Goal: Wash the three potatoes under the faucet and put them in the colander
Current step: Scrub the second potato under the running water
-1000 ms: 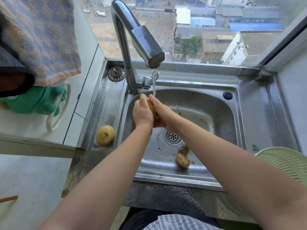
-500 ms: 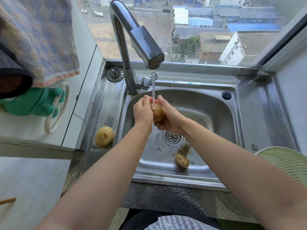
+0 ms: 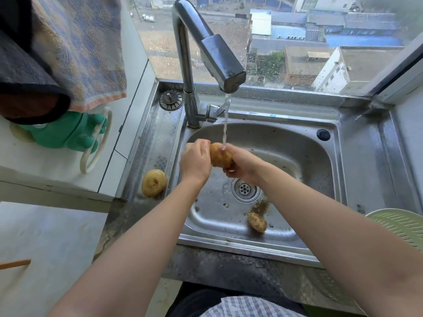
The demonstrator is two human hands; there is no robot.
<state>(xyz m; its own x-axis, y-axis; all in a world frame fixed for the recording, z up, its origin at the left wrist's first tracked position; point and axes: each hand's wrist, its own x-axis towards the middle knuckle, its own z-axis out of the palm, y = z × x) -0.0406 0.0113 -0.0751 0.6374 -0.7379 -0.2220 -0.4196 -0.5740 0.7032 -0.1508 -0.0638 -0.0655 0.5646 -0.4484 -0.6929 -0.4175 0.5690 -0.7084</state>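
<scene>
Your left hand (image 3: 194, 162) and right hand (image 3: 242, 165) both clamp the held potato (image 3: 220, 156) over the sink (image 3: 320, 170), right under the faucet (image 3: 219, 56) stream. Its long axis tilts, upper end toward the left hand, lower end into your right palm. Second potato (image 3: 258, 222) lies in the basin near the drain (image 3: 244, 188), long axis diagonal. Third potato (image 3: 153, 183) sits on the left ledge. Colander (image 3: 402, 227) at right edge.

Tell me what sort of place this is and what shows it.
Most likely a home kitchen on an upper floor: a stainless steel sink with a running chrome faucet, a pale green plastic colander beside it, and rooftops far below the window.
</scene>
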